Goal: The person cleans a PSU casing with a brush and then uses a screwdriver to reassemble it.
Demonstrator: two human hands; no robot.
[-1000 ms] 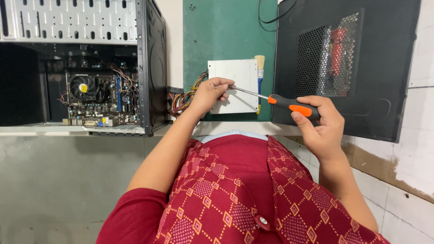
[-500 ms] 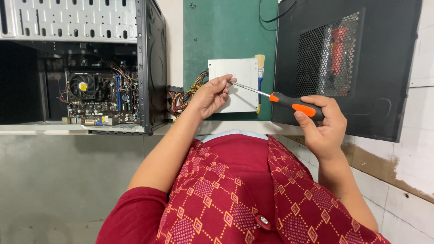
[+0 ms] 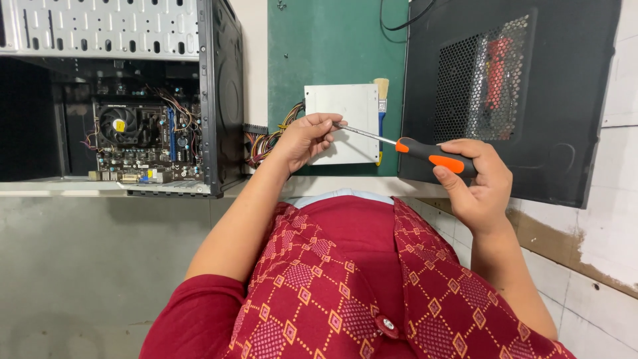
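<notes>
**Screwdriver tip at the fingertips, little changed from a moment ago**

I see my right hand (image 3: 480,179) wrapped tight around the orange-and-black handle of the screwdriver (image 3: 425,151), just as it was half a second back. The metal shaft runs up and to the left, and its tip meets the curled fingers of my left hand (image 3: 304,138). Those fingers are pinched together at the tip; whether they hold something small there I cannot tell. Compared with a second ago, the left hand has drawn its fingers in a little closer around the shaft's end, and the handle sits slightly lower and nearer the black case; otherwise both hands hold their places.

The two hands are apart, joined only by the tool. Both hover over the near edge of the green mat (image 3: 332,46), in front of the grey metal box (image 3: 345,106) that lies on it with a bundle of coloured wires (image 3: 266,139) leaving its left side. A small paintbrush (image 3: 381,100) lies along the box's right edge. To the left stands the open computer case (image 3: 219,86) with its motherboard (image 3: 143,143) showing; to the right leans a black side panel (image 3: 551,100) with a mesh vent.
</notes>
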